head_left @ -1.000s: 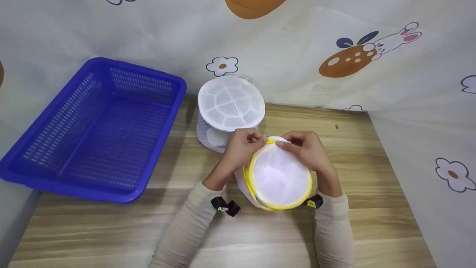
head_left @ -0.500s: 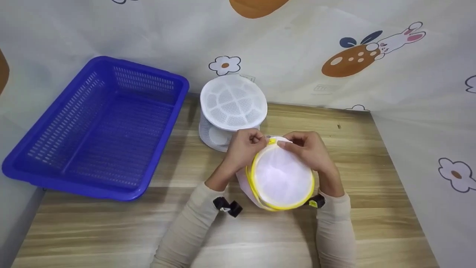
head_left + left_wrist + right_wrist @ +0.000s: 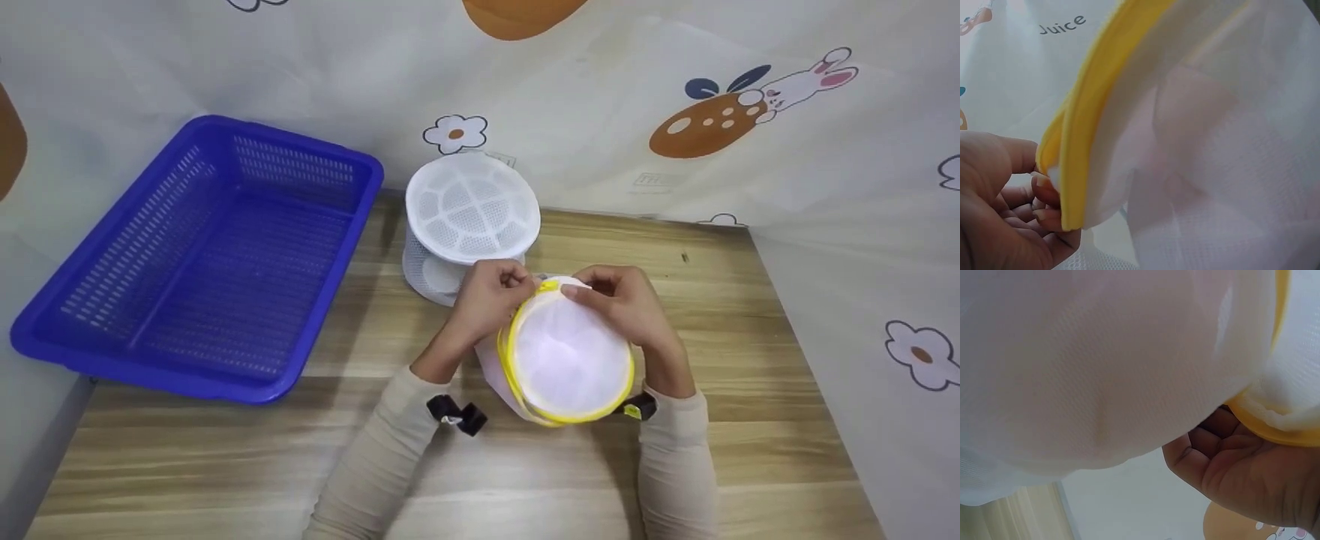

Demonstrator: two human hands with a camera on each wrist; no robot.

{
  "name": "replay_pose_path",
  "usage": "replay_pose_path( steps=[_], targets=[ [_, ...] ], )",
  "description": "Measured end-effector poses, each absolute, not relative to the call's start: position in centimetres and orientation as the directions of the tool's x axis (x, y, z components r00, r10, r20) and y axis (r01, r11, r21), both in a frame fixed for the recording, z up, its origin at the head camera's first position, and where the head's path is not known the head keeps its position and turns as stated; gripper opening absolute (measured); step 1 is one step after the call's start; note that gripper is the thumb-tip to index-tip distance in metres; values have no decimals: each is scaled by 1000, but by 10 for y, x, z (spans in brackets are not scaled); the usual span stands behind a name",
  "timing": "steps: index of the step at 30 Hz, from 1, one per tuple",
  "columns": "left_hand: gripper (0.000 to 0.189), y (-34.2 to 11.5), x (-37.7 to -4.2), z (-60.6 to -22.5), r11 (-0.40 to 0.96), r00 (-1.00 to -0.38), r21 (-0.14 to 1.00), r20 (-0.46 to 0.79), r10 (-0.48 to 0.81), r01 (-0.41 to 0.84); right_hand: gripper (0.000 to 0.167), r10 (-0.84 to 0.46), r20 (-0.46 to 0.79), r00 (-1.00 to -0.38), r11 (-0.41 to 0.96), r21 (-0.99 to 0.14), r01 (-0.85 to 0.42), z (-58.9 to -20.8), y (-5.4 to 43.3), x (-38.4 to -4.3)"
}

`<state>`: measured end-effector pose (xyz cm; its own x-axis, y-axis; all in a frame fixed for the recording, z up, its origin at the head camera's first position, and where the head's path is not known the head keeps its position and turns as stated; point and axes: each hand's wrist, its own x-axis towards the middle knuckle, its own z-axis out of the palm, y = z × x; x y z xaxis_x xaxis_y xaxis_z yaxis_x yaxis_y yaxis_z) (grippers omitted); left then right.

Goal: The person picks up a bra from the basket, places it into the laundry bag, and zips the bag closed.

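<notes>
A round white mesh laundry bag (image 3: 570, 360) with yellow zipper trim is held up over the table, its circular end facing me in the head view. With thumb and fingertips, my left hand (image 3: 489, 301) pinches the trim at the top, just left of a yellow zipper tab (image 3: 550, 285). My right hand (image 3: 628, 306) grips the bag's upper rim right of that tab, thumb on the near face. In the left wrist view, the fingers hold the end of the yellow trim (image 3: 1086, 129). Bag fabric (image 3: 1100, 371) fills much of the right wrist view and hides some right fingertips.
Just behind the hands stands another white mesh cylinder (image 3: 472, 206) with a tilted round top. A large blue slotted plastic basket (image 3: 225, 388) occupies the left side. The wood-grain table (image 3: 750, 337) meets a patterned cloth wall (image 3: 585, 112) at the back.
</notes>
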<state>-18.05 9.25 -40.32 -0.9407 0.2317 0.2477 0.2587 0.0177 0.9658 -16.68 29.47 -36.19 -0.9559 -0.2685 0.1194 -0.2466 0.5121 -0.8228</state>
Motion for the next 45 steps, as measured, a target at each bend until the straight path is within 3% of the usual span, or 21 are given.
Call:
replay_pose_path(
  steps=[11,18,25,45],
  targets=[
    [13,90,-181,-403,4,-939,970,236,249,244,9,-268,122,-956,491,-836,-245,-356,293,-163],
    [14,89,-180,-403,-23,-939,974,223,261,225,11,-259,122,-958,487,-841,-238,-381,308,-177],
    [13,88,-180,-402,-60,-946,980,199,256,189,14,-258,141,-956,472,-845,-252,-383,313,-179],
    [12,87,-181,-400,-36,-945,980,197,260,195,17,-252,138,-958,469,-848,-246,-380,318,-179]
  ],
)
